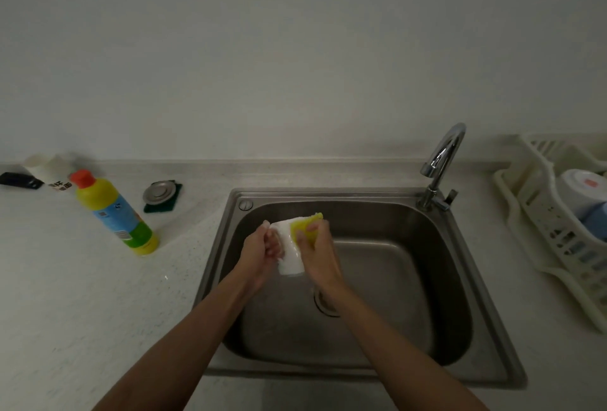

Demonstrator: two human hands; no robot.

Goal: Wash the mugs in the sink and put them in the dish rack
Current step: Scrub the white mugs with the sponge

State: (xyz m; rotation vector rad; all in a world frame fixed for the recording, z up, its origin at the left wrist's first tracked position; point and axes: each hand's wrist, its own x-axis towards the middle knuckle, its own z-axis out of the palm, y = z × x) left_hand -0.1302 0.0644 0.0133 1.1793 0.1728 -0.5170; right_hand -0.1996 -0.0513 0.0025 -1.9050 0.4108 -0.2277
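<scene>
Over the left half of the stainless steel sink (328,195), the person's left grip (262,246) is curling its fingers round the left side of a white ceramic mug (290,254). It is holding the mug tilted and clear of the basin floor. I cannot tell which end is the mug's mouth. The right grip (320,253) is closing on a yellow sponge (305,223), thumb on top, and pressing it against the mug's far end.

Both forearms are reaching in over the sink's near rim. The right one is covering part of the round drain (320,307) in the basin floor.

A curved chrome faucet (443,161) is rising from the sink's back right corner. Right of the sink, a white plastic dish rack (538,213) is sitting on the pale speckled surface (82,279). It is carrying an upturned pale blue mug with a red label (581,190) and a deeper blue mug (596,220) touching it. The sink's right half and right rim are lying between the held mug and the rack.

Left of the sink, a yellow detergent bottle with an orange cap (115,213) is standing near the rim. Behind it, nearer the sink's back left corner, a round metal sink stopper (158,193) is resting on a dark green scouring pad (175,199). Farther left, against the wall, a white printed paper cup (49,167) is lying on its side beside a small black object (19,180) too dim to identify.
</scene>
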